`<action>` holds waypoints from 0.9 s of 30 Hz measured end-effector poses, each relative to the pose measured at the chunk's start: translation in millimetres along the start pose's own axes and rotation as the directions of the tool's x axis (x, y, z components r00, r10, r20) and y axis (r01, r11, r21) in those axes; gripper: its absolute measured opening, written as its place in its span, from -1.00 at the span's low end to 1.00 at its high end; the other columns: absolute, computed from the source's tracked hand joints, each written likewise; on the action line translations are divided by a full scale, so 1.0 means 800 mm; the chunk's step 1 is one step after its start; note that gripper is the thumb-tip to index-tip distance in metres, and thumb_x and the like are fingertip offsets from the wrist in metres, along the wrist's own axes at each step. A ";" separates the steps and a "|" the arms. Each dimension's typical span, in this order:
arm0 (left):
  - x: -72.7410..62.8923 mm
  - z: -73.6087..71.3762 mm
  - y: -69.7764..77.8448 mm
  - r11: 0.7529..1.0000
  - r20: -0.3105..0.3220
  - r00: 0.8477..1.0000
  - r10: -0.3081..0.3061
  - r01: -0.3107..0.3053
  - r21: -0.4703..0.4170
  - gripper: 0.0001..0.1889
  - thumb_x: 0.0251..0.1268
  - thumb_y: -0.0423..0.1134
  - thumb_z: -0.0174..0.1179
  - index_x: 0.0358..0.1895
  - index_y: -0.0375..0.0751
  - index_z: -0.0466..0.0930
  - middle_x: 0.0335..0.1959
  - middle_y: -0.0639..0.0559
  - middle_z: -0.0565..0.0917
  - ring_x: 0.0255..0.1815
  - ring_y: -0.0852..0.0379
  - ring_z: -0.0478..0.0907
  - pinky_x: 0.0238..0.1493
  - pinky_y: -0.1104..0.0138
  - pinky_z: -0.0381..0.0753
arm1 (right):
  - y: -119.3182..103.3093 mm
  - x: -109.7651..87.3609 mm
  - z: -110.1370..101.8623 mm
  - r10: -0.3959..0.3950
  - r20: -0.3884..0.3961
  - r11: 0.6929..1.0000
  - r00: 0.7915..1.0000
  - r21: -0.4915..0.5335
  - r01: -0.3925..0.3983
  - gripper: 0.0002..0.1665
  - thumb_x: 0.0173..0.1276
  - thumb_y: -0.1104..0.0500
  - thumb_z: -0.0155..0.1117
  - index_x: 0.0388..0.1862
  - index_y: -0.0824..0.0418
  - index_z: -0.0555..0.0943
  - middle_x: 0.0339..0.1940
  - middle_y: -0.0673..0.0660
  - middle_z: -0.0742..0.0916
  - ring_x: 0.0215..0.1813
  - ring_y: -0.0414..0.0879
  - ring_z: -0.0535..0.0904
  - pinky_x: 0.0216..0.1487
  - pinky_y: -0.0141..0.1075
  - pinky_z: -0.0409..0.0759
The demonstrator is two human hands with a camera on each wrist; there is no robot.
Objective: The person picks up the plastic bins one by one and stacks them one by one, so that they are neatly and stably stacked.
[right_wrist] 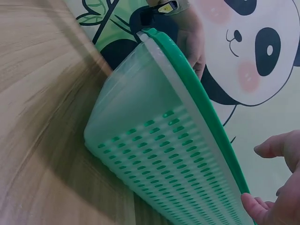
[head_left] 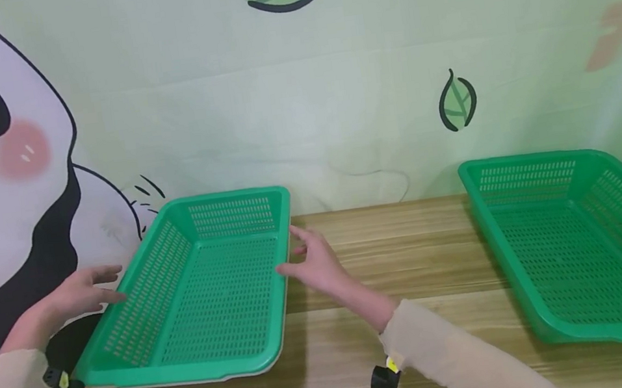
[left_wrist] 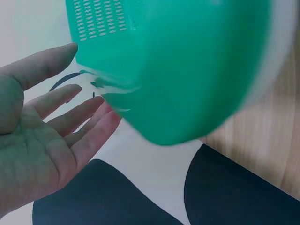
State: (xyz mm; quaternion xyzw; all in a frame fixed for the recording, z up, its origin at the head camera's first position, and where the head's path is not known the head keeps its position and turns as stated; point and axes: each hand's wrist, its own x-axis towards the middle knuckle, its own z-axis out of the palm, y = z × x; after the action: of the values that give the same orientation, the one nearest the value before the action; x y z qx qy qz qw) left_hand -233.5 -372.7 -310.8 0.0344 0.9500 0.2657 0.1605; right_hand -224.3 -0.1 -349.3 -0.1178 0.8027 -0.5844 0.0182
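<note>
A green slotted plastic basket sits at the left of the table, nested in a whitish basket whose slotted side shows in the right wrist view. My left hand is beside its left rim, fingers extended and thumb apart from them; the left wrist view shows the palm with nothing in it. At the right rim is my right hand, its fingers and thumb spread. In the right wrist view, a fingertip is right at the green rim while the thumb stands away from it.
Another green basket stands at the right of the wooden table. Behind the table hangs a pale green backdrop with a panda and leaves printed on it.
</note>
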 end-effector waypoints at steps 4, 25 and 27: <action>0.000 0.005 -0.005 1.000 0.046 0.999 -0.009 0.010 -0.011 -0.20 0.20 -0.19 0.09 0.28 -0.67 -0.12 0.20 -0.64 0.12 0.15 -0.47 0.22 -0.01 -0.11 0.45 | 0.002 -0.003 0.005 0.011 0.017 1.000 1.000 0.016 -0.011 -0.11 0.06 0.26 0.36 0.35 0.31 0.17 0.23 0.28 0.36 0.12 0.13 0.40 -0.08 -0.21 0.56; 0.004 0.014 0.002 0.999 0.031 1.000 0.004 -0.003 -0.040 -0.33 0.18 -0.35 0.06 0.27 -0.64 -0.01 0.13 -0.59 0.27 -0.13 -0.11 0.54 -0.16 0.06 0.57 | 0.011 -0.010 0.020 0.069 0.077 0.991 0.995 0.111 -0.077 -0.07 0.01 0.39 0.31 0.37 0.33 0.12 0.09 0.29 0.38 -0.29 -0.03 0.50 -0.41 -0.37 0.54; 0.005 0.014 0.004 0.999 0.027 1.000 0.001 0.000 -0.035 -0.33 0.19 -0.35 0.06 0.27 -0.65 -0.01 0.13 -0.58 0.27 -0.13 -0.11 0.54 -0.15 0.06 0.56 | 0.012 -0.009 0.019 0.072 0.081 0.990 0.994 0.118 -0.081 -0.07 0.01 0.40 0.30 0.37 0.34 0.12 0.06 0.28 0.41 -0.31 -0.06 0.51 -0.42 -0.38 0.54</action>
State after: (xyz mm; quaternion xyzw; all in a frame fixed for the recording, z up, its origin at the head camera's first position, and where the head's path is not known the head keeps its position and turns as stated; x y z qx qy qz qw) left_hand -233.5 -363.8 -319.6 0.0354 0.9429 0.2819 0.1740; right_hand -216.4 -10.1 -363.7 -0.1078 0.7685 -0.6258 0.0782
